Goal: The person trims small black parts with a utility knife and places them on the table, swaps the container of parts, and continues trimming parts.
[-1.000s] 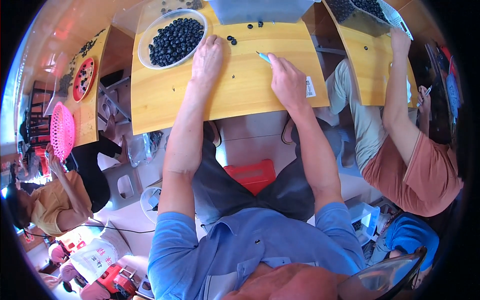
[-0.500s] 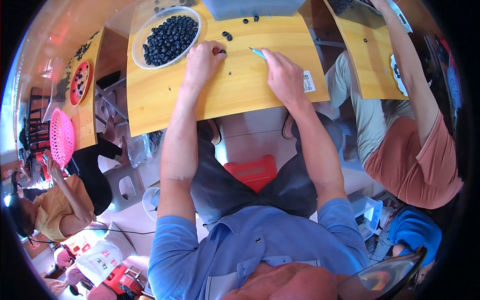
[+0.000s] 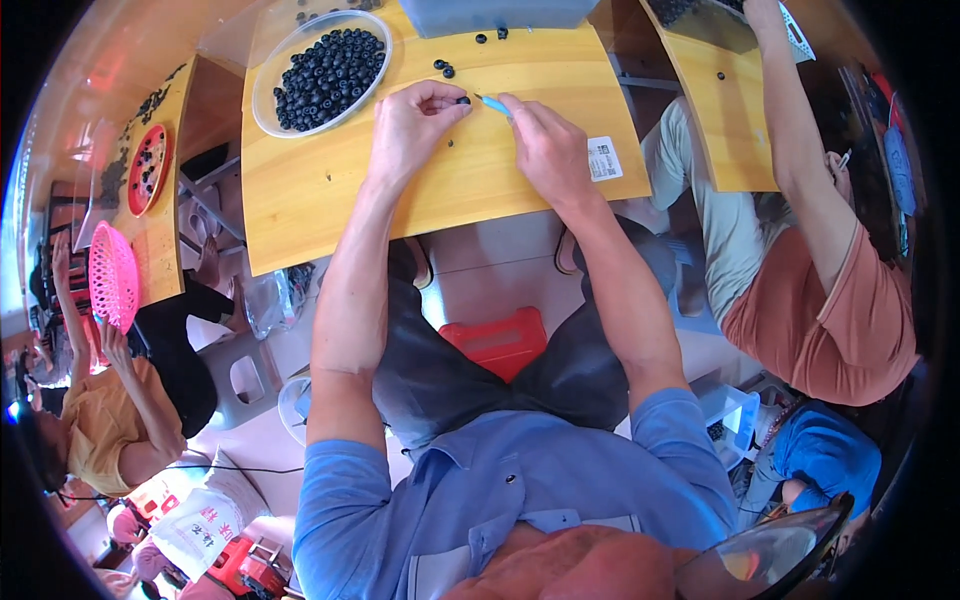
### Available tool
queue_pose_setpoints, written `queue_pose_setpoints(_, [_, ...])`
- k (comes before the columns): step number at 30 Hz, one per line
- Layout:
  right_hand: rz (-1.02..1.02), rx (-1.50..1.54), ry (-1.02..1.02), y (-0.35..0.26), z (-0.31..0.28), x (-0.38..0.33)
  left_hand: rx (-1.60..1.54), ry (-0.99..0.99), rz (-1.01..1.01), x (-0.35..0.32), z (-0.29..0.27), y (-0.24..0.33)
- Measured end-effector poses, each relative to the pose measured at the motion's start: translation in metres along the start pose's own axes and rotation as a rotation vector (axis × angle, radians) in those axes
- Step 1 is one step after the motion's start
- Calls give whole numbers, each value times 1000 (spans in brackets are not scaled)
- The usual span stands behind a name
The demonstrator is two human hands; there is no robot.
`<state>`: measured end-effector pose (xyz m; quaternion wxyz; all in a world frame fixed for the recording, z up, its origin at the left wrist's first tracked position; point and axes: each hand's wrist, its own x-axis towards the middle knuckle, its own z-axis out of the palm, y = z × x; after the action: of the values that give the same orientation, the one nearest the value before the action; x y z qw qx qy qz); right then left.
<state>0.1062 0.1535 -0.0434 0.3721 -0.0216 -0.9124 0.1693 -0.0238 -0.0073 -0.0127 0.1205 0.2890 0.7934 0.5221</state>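
My left hand [image 3: 418,122] pinches one dark blueberry [image 3: 463,100] at its fingertips above the yellow wooden table [image 3: 330,185]. My right hand [image 3: 545,145] grips a small light-blue tool [image 3: 493,104] whose tip points at that berry. A clear round bowl [image 3: 322,70] full of blueberries sits at the table's far left, just beyond my left hand. Two loose blueberries [image 3: 442,67] lie on the wood between the bowl and my hands.
A grey-blue tray [image 3: 495,14] stands at the table's far edge with loose berries by it. A person in an orange shirt [image 3: 830,300] works at the yellow table to the right. On the left are a red plate [image 3: 147,170] and a pink basket [image 3: 112,275]. A red stool [image 3: 497,340] is below.
My left hand has drawn back from the bowl toward my right hand and now holds a berry at the tool's tip. The view has shifted, so the table sits lower in the picture.
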Motion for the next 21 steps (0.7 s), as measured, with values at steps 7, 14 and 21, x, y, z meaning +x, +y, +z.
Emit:
queue_pose_setpoints(7, [-72, -16, 43, 0, 0, 0, -36, -8, 65, -2, 5, 5])
queue_pose_setpoints(14, [-79, -47, 22, 0, 4, -4, -41, 35, 83, -3, 7, 5])
queue_pose_setpoints(21, [-105, -85, 48, 0, 2, -2, -4, 34, 80, -6, 8, 12])
